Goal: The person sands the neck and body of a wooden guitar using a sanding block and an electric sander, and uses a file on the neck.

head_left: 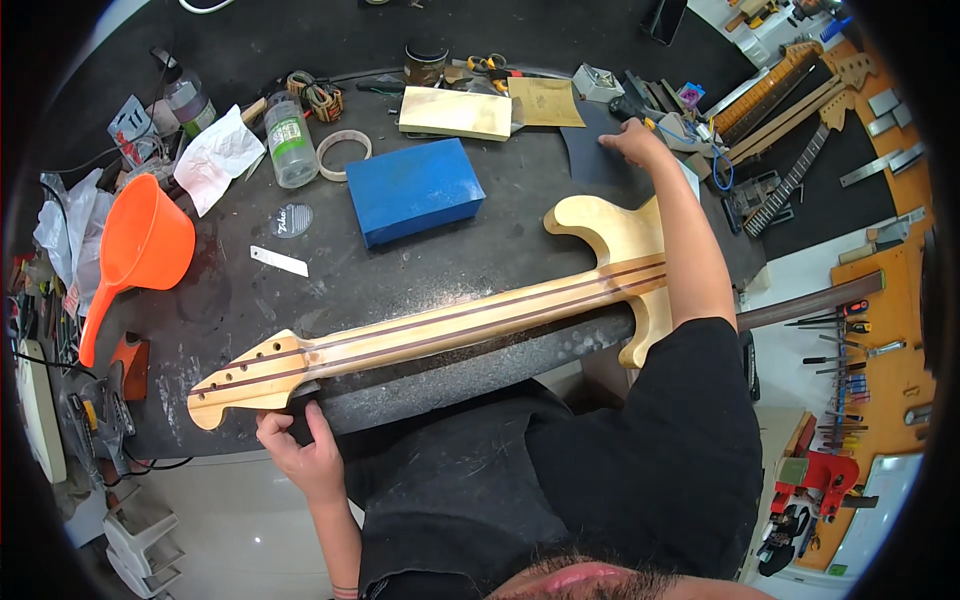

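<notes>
A pale wooden guitar body with its neck [480, 318] lies slantwise along the bench's near edge, dark stripes running its length. The holed headstock [250, 380] points left. My left hand [305, 455] is at the headstock's lower edge, thumb and forefinger apart, with the other fingers curled and partly hidden. Stretched beyond the guitar body, my right hand [628, 145] has its fingertips closed on a dark grey sheet of sandpaper [590, 165]. My right forearm crosses above the body and hides part of it.
A blue block [415, 190], a pale board [455, 113] and a tan sheet [545, 102] lie beyond the neck. At left are an orange dipper [150, 235], a clear bottle [290, 145] and a tape roll [343, 155]. Guitar necks [790, 180] lie at right.
</notes>
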`<state>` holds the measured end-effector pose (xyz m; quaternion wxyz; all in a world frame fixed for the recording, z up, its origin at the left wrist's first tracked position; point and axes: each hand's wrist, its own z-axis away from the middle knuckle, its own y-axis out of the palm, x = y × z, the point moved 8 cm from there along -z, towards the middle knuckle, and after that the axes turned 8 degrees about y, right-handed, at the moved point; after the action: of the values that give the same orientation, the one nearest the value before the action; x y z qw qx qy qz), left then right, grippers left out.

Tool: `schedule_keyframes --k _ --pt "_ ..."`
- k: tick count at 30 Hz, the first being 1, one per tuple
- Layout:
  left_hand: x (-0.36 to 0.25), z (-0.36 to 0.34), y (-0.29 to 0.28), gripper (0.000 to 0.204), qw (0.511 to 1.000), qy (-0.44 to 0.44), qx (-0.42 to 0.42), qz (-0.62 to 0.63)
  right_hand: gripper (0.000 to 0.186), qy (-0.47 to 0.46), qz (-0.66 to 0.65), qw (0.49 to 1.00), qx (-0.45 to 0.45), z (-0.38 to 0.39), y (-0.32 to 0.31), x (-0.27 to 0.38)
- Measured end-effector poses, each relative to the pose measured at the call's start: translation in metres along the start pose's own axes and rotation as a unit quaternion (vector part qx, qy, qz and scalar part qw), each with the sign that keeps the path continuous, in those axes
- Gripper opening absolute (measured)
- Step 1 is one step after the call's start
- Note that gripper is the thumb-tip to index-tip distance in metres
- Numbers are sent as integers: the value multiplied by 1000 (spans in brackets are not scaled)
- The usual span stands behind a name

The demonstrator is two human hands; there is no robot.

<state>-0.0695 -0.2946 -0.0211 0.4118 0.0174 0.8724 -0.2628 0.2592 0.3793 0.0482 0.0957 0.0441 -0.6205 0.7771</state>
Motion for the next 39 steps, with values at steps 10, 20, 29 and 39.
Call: schedule_keyframes --k 10,20,29,39 --pt "-3 1 8 32 999 16 -44 -8 55 -269 -272 899 -212 -23 -105 2" --pt "-9 1 10 24 995 3 -90 -45 52 -437 3 793 -424 86 -67 101" --pt "-13 0 15 24 996 -15 -75 -53 23 -483 48 868 -104 90 29 145" --pt "-107 -7 -22 29 954 197 -193 -121 19 -465 -341 792 202 153 -41 123"
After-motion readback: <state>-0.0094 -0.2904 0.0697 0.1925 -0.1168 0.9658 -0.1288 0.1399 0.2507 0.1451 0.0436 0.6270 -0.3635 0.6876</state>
